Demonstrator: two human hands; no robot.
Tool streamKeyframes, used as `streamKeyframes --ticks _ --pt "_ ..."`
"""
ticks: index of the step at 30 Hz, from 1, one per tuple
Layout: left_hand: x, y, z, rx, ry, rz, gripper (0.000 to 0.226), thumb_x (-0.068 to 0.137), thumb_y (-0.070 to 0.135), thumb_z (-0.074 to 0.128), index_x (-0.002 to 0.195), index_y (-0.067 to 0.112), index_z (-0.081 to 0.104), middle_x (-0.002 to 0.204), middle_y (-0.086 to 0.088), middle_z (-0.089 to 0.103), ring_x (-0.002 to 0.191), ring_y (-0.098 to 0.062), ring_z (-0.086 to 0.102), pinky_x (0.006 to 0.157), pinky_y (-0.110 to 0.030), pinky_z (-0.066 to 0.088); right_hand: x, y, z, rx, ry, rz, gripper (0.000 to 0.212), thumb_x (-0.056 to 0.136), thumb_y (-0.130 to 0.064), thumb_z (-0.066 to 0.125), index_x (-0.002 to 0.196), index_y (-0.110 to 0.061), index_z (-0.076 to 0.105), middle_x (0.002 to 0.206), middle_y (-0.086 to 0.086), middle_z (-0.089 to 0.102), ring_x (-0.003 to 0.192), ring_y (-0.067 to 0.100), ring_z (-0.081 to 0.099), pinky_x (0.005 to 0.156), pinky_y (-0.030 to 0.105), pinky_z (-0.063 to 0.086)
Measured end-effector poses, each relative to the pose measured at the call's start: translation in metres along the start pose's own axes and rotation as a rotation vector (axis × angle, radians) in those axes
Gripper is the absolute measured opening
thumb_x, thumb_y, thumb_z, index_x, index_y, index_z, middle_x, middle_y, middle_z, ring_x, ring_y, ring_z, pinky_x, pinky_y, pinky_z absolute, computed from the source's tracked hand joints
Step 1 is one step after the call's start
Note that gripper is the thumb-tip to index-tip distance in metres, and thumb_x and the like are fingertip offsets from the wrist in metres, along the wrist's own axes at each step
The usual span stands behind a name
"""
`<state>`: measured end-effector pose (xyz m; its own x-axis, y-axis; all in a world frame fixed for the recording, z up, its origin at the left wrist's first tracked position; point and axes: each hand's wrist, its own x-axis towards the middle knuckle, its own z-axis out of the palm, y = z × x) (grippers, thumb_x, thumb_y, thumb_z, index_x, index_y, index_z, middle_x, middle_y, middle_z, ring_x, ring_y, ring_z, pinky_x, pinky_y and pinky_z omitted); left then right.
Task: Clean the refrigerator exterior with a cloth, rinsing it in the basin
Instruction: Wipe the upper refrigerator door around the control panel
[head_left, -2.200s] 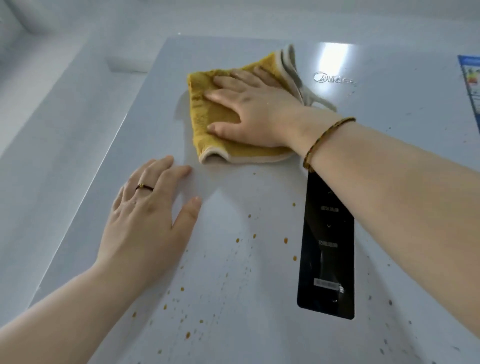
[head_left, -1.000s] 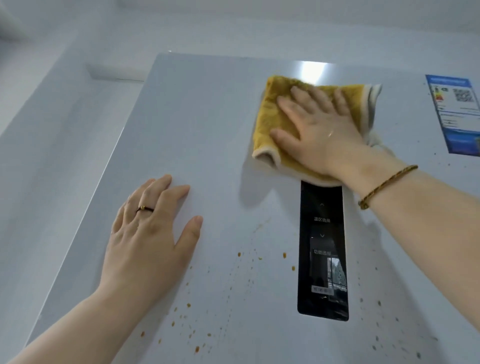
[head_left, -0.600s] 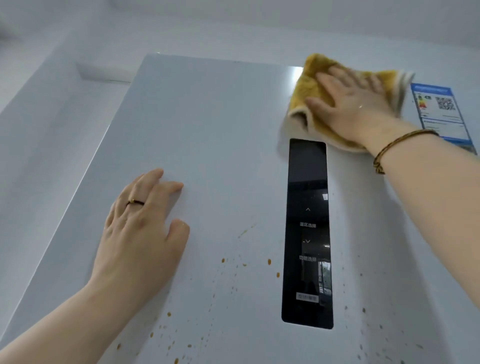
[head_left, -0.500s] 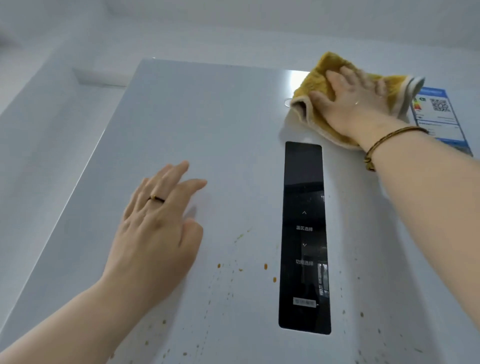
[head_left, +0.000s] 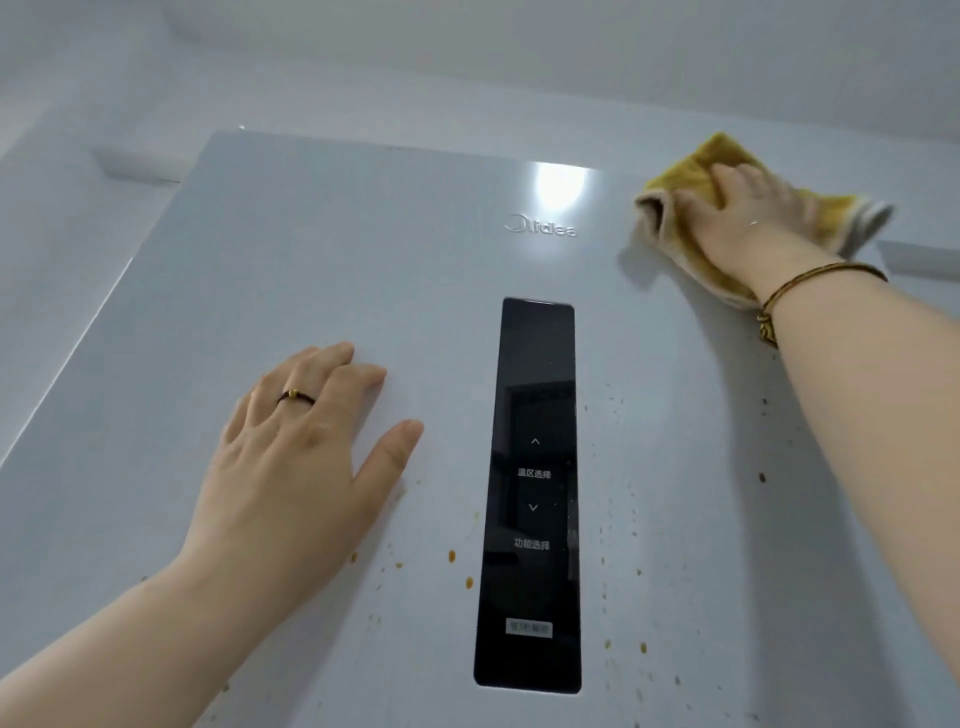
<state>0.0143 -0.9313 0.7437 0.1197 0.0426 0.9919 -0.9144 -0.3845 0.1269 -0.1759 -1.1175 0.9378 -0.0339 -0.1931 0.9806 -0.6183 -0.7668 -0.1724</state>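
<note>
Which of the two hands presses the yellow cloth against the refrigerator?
The right hand, at the upper right with a cord bracelet, presses the cloth; the left hand rests flat on the bare door.

Fridge door fills the view, with the wall above and to its left. The panel runs down mid-door, and the logo is directly above it. Left hand lies flat on the door, just left of the panel. Right hand presses on the cloth at the door's upper right corner, well right of the logo. Spots lie on the door on both sides of the panel's lower half.
</note>
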Motion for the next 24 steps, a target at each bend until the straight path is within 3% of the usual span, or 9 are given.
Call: streamKeyframes --ticks 2,4,8,10,12,19,21,24 --pt "0.0 0.001 0.0 0.007 -0.009 -0.006 0.089 0.057 0.07 0.006 0.13 0.031 0.039 0.148 0.012 0.024 0.131 -0.002 0.007 0.108 -0.026 0.008 0.002 -0.003 0.002 0.061 0.011 0.191 0.061 0.095 -0.05 0.023 0.145 -0.014 0.023 0.153 0.008 0.016 0.142 0.029 0.008 0.115 0.047 0.005" --pt "-0.001 0.003 0.001 0.008 -0.012 -0.013 0.091 0.057 0.071 0.006 0.132 0.03 0.038 0.148 0.012 0.023 0.132 -0.002 0.005 0.109 -0.025 0.006 -0.003 -0.022 0.006 0.056 -0.004 0.158 0.061 0.096 -0.049 0.02 0.147 -0.017 0.016 0.156 0.006 0.009 0.143 0.029 0.002 0.115 0.047 0.0" --pt "-0.003 0.006 0.005 -0.004 -0.001 -0.008 0.092 0.059 0.071 0.01 0.134 0.025 0.039 0.15 0.008 0.024 0.138 -0.008 0.007 0.107 -0.019 -0.001 -0.028 -0.055 0.013 -0.023 -0.056 -0.431 0.058 0.096 -0.051 0.022 0.147 -0.027 0.01 0.157 -0.004 0.0 0.144 0.018 -0.004 0.115 0.039 -0.005" --pt "-0.004 0.007 0.006 -0.009 0.007 -0.016 0.093 0.06 0.071 0.01 0.134 0.024 0.039 0.15 0.007 0.025 0.139 -0.008 0.007 0.106 -0.018 -0.002 -0.031 -0.049 0.009 -0.047 -0.078 -0.595 0.058 0.094 -0.052 0.025 0.146 -0.031 0.012 0.156 -0.007 0.002 0.143 0.014 -0.003 0.115 0.036 -0.006" --pt "-0.005 0.007 0.006 -0.007 0.009 -0.021 0.093 0.06 0.071 0.01 0.134 0.024 0.039 0.15 0.007 0.025 0.139 -0.008 0.006 0.107 -0.019 -0.002 -0.024 -0.028 0.006 -0.066 -0.059 -0.527 0.058 0.094 -0.052 0.026 0.146 -0.03 0.012 0.156 -0.008 0.004 0.143 0.014 0.0 0.116 0.035 -0.004" --pt "-0.007 0.016 0.004 -0.003 -0.021 -0.066 0.1 0.055 0.074 0.006 0.138 0.025 0.033 0.152 0.01 0.016 0.14 -0.005 0.0 0.108 -0.019 -0.007 -0.016 0.041 0.005 0.011 -0.005 0.141 0.061 0.095 -0.053 0.019 0.147 -0.02 0.017 0.156 0.003 0.009 0.143 0.026 0.005 0.115 0.047 0.002" --pt "-0.008 0.019 0.004 0.009 -0.029 -0.078 0.103 0.053 0.075 0.004 0.14 0.025 0.028 0.153 0.01 0.012 0.14 -0.005 -0.004 0.108 -0.019 -0.01 -0.025 0.032 0.007 0.02 -0.005 0.135 0.061 0.096 -0.052 0.019 0.148 -0.021 0.014 0.156 0.003 0.005 0.143 0.026 0.001 0.115 0.047 -0.001" --pt "-0.009 0.021 0.004 0.046 -0.049 -0.083 0.106 0.051 0.076 0.002 0.142 0.025 0.023 0.154 0.009 0.007 0.14 -0.005 -0.008 0.107 -0.018 -0.013 -0.054 0.011 0.011 -0.009 -0.027 -0.176 0.061 0.094 -0.054 0.022 0.147 -0.026 0.01 0.157 -0.002 0.0 0.144 0.02 -0.003 0.115 0.04 -0.004"
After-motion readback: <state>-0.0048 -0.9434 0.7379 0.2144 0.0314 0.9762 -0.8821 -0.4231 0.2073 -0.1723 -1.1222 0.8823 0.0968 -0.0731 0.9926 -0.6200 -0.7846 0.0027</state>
